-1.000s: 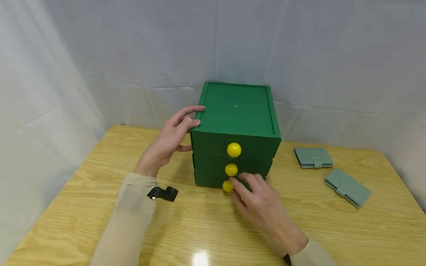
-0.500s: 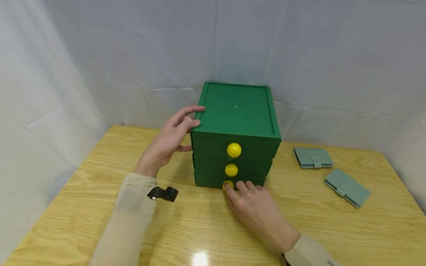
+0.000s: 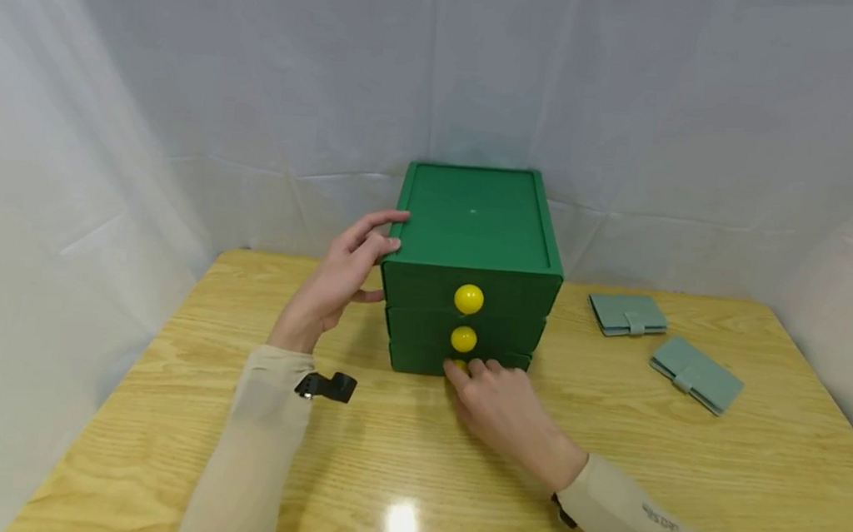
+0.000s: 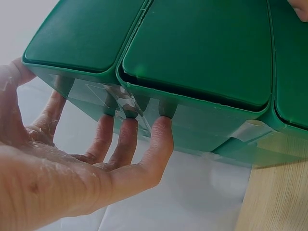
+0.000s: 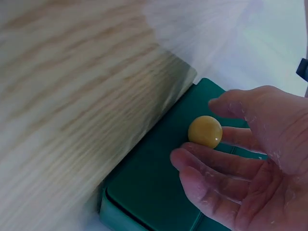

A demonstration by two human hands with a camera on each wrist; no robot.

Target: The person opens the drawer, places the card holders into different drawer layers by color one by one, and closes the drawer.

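Note:
A green three-drawer box (image 3: 475,220) stands at the middle of the wooden table (image 3: 680,486), each drawer with a yellow ball knob. My left hand (image 3: 377,241) lies against the box's upper left edge; in the left wrist view its straight fingers (image 4: 161,139) touch the green side wall (image 4: 192,48). My right hand (image 3: 474,372) is at the bottom drawer and covers most of the bottom knob (image 3: 459,365). In the right wrist view that knob (image 5: 205,131) sits between the thumb and curled fingers (image 5: 192,161). The top knob (image 3: 468,299) and middle knob (image 3: 463,338) are free. All drawers look closed.
Two grey-green snap wallets lie on the table to the right of the box, one (image 3: 627,314) nearer the back, the other (image 3: 694,375) further right. White cloth hangs behind and along both sides of the table. A black camera mount (image 3: 327,387) sits on my left wrist.
My right hand has dropped from beside the middle and bottom knobs and closed in round the bottom knob, hiding most of it. The left hand and the box have stayed put.

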